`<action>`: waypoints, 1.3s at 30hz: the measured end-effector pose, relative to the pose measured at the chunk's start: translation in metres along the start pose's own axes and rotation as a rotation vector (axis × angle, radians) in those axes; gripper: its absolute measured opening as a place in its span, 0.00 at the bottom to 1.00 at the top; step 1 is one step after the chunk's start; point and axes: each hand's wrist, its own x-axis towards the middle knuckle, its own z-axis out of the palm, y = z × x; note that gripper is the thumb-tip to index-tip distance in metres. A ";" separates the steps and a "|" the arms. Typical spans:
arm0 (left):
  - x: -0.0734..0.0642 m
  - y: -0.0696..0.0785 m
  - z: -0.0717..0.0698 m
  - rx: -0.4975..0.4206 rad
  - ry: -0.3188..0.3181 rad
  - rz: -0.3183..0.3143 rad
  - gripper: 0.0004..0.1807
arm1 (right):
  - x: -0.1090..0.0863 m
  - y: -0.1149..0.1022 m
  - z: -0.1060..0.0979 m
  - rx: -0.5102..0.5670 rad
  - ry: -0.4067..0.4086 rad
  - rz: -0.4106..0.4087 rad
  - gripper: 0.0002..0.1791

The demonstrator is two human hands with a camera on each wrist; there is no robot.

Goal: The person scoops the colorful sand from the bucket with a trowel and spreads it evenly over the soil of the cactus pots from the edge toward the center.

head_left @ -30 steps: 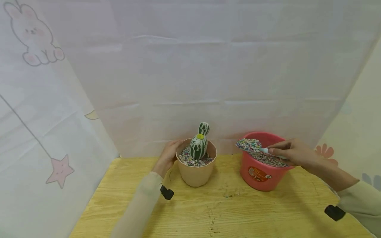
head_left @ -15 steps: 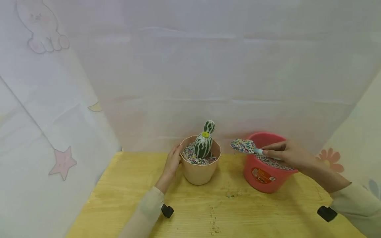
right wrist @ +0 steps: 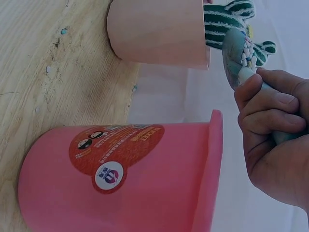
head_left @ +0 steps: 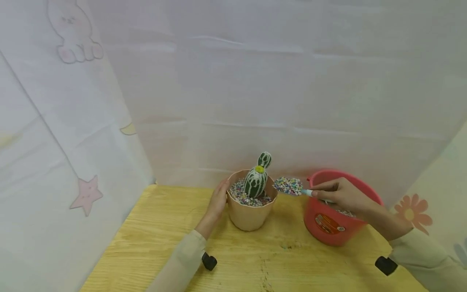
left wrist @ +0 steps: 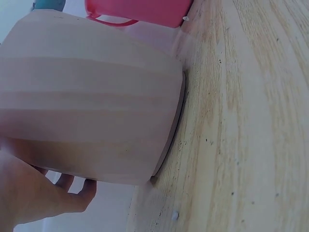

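Observation:
A pale peach flower pot (head_left: 249, 217) with a green-and-white knitted cactus (head_left: 255, 182) and multicoloured pebbles (head_left: 240, 194) in it stands upright on the wooden table. My left hand (head_left: 218, 200) holds its left side; in the left wrist view, bent fingers (left wrist: 72, 195) lie along the pot wall. My right hand (head_left: 339, 196) grips the light-blue handle of a small trowel (right wrist: 234, 55), fingers curled round it. Heaped on its blade are coloured pebbles (head_left: 288, 185), level with the pot's right rim and just outside it.
A pink bucket (head_left: 328, 219) holding more pebbles stands to the right, beneath my right hand. Stray pebbles and dark specks (head_left: 286, 246) dot the tabletop (head_left: 233, 259). White printed cloth (head_left: 233, 101) hangs behind and at both sides.
My right hand has carried the loaded trowel left, from above the bucket to beside the pot's rim. The left hand stays at the pot. The head view has shifted slightly.

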 end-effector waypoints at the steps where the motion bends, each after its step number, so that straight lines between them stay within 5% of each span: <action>1: -0.001 0.000 0.001 -0.002 -0.005 -0.001 0.33 | 0.001 0.000 0.001 -0.008 -0.001 0.002 0.24; 22: -0.002 0.000 0.000 0.002 -0.001 -0.070 0.33 | 0.022 -0.005 0.009 -0.014 -0.070 -0.011 0.20; 31: -0.015 0.037 0.003 0.042 -0.026 -0.071 0.30 | 0.027 -0.009 0.014 -0.011 -0.068 -0.020 0.19; 39: 0.007 -0.002 -0.003 0.020 -0.026 -0.058 0.35 | 0.022 -0.020 0.023 0.021 -0.038 0.033 0.19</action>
